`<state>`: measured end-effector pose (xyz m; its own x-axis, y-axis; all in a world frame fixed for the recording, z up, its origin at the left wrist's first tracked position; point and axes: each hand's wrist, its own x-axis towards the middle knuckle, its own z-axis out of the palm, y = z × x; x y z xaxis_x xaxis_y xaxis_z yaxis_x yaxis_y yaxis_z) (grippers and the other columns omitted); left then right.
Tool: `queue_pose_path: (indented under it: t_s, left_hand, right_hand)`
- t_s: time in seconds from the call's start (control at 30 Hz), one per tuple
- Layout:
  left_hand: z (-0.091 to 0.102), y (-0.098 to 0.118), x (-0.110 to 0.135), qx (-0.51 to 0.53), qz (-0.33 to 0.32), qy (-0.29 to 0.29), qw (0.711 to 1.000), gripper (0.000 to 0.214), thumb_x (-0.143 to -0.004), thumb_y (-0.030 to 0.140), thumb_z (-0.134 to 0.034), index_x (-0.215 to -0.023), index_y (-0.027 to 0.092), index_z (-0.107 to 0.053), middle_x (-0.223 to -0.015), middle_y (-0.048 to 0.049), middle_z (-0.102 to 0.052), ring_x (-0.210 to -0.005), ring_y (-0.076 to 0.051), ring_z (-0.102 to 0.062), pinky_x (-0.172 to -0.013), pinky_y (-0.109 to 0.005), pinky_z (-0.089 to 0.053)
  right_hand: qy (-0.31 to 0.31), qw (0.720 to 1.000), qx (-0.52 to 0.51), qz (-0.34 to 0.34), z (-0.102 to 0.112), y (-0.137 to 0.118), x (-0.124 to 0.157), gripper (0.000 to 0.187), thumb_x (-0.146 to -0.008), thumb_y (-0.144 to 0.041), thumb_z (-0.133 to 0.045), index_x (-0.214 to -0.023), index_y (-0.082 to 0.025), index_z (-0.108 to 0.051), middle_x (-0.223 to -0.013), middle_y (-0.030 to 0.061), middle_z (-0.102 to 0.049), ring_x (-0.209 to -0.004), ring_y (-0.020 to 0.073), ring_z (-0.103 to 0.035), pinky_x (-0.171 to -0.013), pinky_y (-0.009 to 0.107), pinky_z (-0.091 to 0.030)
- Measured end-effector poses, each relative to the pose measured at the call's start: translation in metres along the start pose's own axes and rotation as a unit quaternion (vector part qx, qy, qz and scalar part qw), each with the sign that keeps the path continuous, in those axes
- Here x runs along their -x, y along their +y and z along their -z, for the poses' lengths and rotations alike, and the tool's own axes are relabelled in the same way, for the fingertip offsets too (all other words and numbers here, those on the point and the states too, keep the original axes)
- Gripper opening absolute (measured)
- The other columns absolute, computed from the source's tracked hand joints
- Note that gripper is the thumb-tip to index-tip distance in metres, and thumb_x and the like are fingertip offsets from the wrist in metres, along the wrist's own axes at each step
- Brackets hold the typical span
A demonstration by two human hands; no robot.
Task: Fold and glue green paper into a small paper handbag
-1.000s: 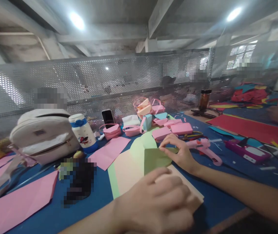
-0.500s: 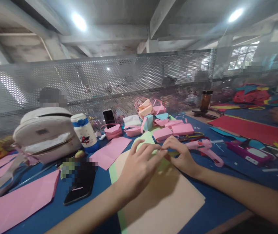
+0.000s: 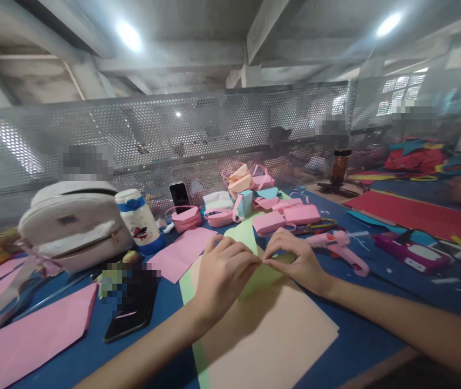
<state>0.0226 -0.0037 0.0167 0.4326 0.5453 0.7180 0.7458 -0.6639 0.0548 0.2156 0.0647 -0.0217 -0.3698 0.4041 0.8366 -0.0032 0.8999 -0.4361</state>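
Folded pale-green paper sheet (image 3: 257,286), lying between your two hands over the flat peach-coloured paper sheets (image 3: 283,329). Your right hand (image 3: 297,262) pinches its edge, thumb against forefinger; your left hand (image 3: 224,275) curls its fingers to the same spot, though whether they grip cannot be told behind the knuckles. Expect a light, fairly stiff piece that creases easily; hold it near the fold. Compared with one second earlier, your left hand has moved from the near foreground to meet the right fingertips

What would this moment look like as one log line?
left hand: fingertips at green paper, grip hidden | right hand: pinching green paper | underneath: peach sheet
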Motion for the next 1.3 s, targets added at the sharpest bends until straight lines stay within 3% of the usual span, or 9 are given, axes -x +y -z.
queue_pose_path:
  t_s: [0.1,0.23,0.43,0.87,1.3]
  left_hand:
    - [-0.001,0.003,0.002,0.064,0.06,-0.013,0.996,0.009,-0.089,0.018,-0.07,-0.082,0.023,-0.071,-0.078,0.0019,-0.073,-0.075,-0.017,-0.059,-0.075,-0.035,-0.038]
    - [0.0,0.005,0.001,0.095,0.076,-0.015,0.992,0.013,-0.09,0.015,-0.067,-0.079,0.022,-0.07,-0.075,0.0015,-0.07,-0.075,-0.018,-0.057,-0.074,-0.035,-0.037]
    - [0.001,0.007,0.001,0.097,0.063,0.005,0.993,0.015,-0.091,0.012,-0.062,-0.079,0.021,-0.065,-0.077,0.0002,-0.069,-0.075,-0.018,-0.056,-0.074,-0.035,-0.037]
    - [0.0,-0.005,-0.002,-0.015,-0.029,-0.012,0.999,0.019,-0.1,0.017,-0.053,-0.089,0.021,-0.068,-0.08,0.0005,-0.072,-0.072,-0.015,-0.059,-0.078,-0.036,-0.036]
    - [0.004,-0.003,-0.001,-0.044,-0.024,-0.007,0.999,0.017,-0.094,0.022,-0.064,-0.077,0.02,-0.064,-0.071,0.0026,-0.068,-0.068,-0.015,-0.055,-0.078,-0.035,-0.035]
  right_hand:
    - [-0.006,1.0,-0.013,0.0,0.0,0.0,0.0,0.018,-0.092,-0.035,-0.069,-0.081,-0.021,-0.069,-0.075,0.0027,-0.066,-0.075,0.0197,-0.057,-0.072,0.035,-0.045]
    - [-0.02,1.0,-0.019,0.003,0.0,-0.002,0.0,0.02,-0.094,-0.036,-0.066,-0.082,-0.021,-0.067,-0.076,0.003,-0.064,-0.076,0.0197,-0.057,-0.073,0.035,-0.045]
    - [-0.027,0.999,-0.017,0.025,0.001,-0.003,0.001,0.014,-0.095,-0.03,-0.064,-0.085,-0.021,-0.065,-0.078,0.0032,-0.064,-0.076,0.0198,-0.057,-0.075,0.037,-0.045]
    - [-0.01,1.0,0.003,0.007,-0.001,0.002,0.002,0.01,-0.093,-0.025,-0.067,-0.084,-0.021,-0.065,-0.078,0.003,-0.063,-0.078,0.0202,-0.056,-0.074,0.035,-0.044]
    - [-0.032,0.999,0.01,0.012,-0.002,0.001,0.003,0.012,-0.095,-0.028,-0.064,-0.084,-0.022,-0.065,-0.078,0.0038,-0.064,-0.078,0.0213,-0.055,-0.073,0.037,-0.044]
